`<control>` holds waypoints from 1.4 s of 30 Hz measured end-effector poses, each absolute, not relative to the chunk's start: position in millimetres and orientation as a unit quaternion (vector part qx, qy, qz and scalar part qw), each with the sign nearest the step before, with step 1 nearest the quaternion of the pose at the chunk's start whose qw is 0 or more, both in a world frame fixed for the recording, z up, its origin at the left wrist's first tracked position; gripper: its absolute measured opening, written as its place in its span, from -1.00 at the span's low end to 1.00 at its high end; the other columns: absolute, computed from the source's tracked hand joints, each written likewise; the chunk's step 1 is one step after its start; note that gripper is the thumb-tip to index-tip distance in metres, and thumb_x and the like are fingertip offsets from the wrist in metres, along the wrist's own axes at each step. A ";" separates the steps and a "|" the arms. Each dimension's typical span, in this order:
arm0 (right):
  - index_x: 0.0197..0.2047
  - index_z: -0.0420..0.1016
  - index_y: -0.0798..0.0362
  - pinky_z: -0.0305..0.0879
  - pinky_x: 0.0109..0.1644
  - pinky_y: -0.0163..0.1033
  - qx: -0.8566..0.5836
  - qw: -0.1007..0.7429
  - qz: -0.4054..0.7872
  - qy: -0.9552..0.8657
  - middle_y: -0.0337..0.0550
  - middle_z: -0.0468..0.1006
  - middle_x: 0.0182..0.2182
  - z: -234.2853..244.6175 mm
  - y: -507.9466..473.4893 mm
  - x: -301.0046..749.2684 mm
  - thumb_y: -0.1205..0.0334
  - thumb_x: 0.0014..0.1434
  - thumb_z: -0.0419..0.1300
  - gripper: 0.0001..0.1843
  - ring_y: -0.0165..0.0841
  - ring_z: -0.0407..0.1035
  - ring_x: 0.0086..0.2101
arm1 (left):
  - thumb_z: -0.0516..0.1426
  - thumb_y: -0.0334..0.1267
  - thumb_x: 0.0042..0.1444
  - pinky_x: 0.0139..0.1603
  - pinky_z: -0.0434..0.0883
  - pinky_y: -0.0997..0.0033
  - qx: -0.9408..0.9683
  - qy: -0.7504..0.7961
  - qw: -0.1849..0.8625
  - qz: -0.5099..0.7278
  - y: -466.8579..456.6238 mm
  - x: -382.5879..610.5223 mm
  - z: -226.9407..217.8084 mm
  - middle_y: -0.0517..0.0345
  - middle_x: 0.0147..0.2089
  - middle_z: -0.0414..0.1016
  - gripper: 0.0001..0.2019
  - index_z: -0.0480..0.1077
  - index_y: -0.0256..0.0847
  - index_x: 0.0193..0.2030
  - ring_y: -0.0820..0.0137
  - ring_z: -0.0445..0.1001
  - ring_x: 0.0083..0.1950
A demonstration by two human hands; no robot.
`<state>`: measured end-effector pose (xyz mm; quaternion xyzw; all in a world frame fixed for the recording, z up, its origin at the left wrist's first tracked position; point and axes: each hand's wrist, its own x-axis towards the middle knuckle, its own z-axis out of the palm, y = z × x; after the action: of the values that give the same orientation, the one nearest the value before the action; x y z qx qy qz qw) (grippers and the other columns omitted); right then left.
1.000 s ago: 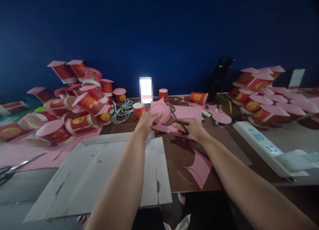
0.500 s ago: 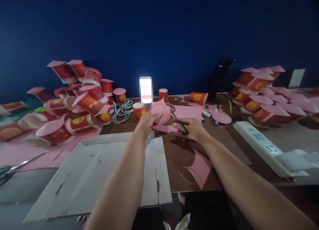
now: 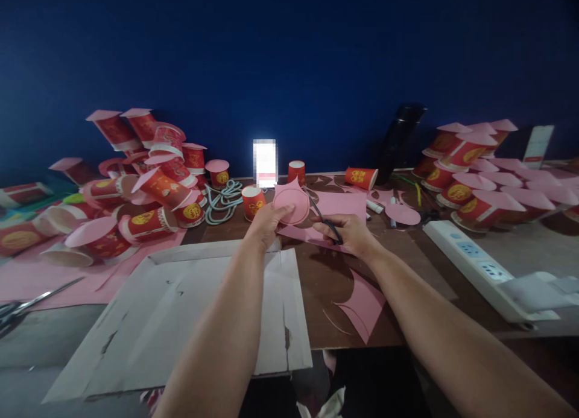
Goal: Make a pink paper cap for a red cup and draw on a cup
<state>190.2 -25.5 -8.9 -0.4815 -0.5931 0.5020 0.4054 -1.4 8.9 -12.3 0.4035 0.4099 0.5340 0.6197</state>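
Note:
Pinched between the thumb and fingers of my left hand (image 3: 268, 223) is a piece of pink paper (image 3: 292, 201) with a circle drawn on it and a pointed scrap at its top. My right hand (image 3: 350, 234) is wrapped round the black handles of a pair of scissors (image 3: 332, 228). The blades point up and left, beside the right edge of the paper. Behind and below the hands lies a larger pink sheet (image 3: 344, 205). A curved pink offcut (image 3: 362, 306) rests on the brown table (image 3: 316, 285) near its front edge.
Red paper cups (image 3: 149, 225) with pink discs are heaped at left; more disc-topped cups (image 3: 488, 207) stand at right. A flattened cardboard sheet (image 3: 190, 321), other scissors (image 3: 27, 306), a power strip (image 3: 479, 267), a coiled cable (image 3: 224, 201) and a black bottle (image 3: 402, 137) surround the work area.

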 end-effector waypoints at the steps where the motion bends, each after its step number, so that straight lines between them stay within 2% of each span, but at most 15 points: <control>1: -0.13 0.55 0.17 0.12 -0.55 -0.36 -0.482 0.406 0.502 -0.593 -0.34 0.32 -0.67 -8.8 -25.5 190.2 -0.11 -0.18 0.35 -0.38 -0.54 0.17 -0.63 | 0.34 -0.22 -0.23 -0.21 0.44 0.32 0.402 0.409 0.621 0.535 8.7 -1.4 -12.2 -0.02 -0.27 0.55 -0.59 0.47 -0.32 -0.20 0.31 0.51 -0.24; 18: -0.13 0.56 0.19 0.13 -0.55 -0.36 -0.484 0.408 0.498 -0.593 -0.33 0.32 -0.66 -7.5 -26.2 190.3 -0.10 -0.19 0.36 -0.38 -0.55 0.17 -0.64 | 0.34 -0.23 -0.26 -0.29 0.40 0.38 0.391 0.411 0.619 0.544 7.9 -1.2 -10.0 0.01 -0.32 0.54 -0.61 0.46 -0.34 -0.24 0.35 0.48 -0.29; 26: -0.12 0.56 0.17 0.16 -0.54 -0.36 -0.490 0.410 0.491 -0.593 -0.31 0.35 -0.64 -8.7 -25.6 190.7 -0.10 -0.17 0.36 -0.39 -0.54 0.20 -0.63 | 0.35 -0.21 -0.26 -0.27 0.40 0.34 0.396 0.400 0.620 0.547 5.4 0.2 -7.2 0.01 -0.34 0.53 -0.62 0.46 -0.34 -0.28 0.32 0.49 -0.29; 33: -0.09 0.55 0.16 0.16 -0.52 -0.36 -0.481 0.407 0.495 -0.598 -0.30 0.37 -0.63 -11.5 -24.4 192.1 -0.09 -0.13 0.34 -0.40 -0.53 0.21 -0.61 | 0.34 -0.20 -0.24 -0.28 0.38 0.41 0.388 0.402 0.615 0.556 6.7 -1.9 -9.7 0.02 -0.29 0.54 -0.62 0.46 -0.31 -0.24 0.35 0.48 -0.26; 42: -0.09 0.55 0.15 0.15 -0.54 -0.37 -0.485 0.395 0.497 -0.601 -0.28 0.38 -0.61 -11.6 -25.2 192.3 -0.10 -0.13 0.35 -0.39 -0.52 0.22 -0.61 | 0.35 -0.18 -0.27 -0.32 0.36 0.44 0.385 0.404 0.615 0.557 8.8 -1.8 -12.8 0.06 -0.32 0.52 -0.61 0.46 -0.30 -0.26 0.40 0.46 -0.31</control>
<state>192.3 -25.2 -11.6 -0.4851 -0.6009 0.4974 0.3951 -1.8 8.8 -12.8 0.3854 0.4044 0.5568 0.6148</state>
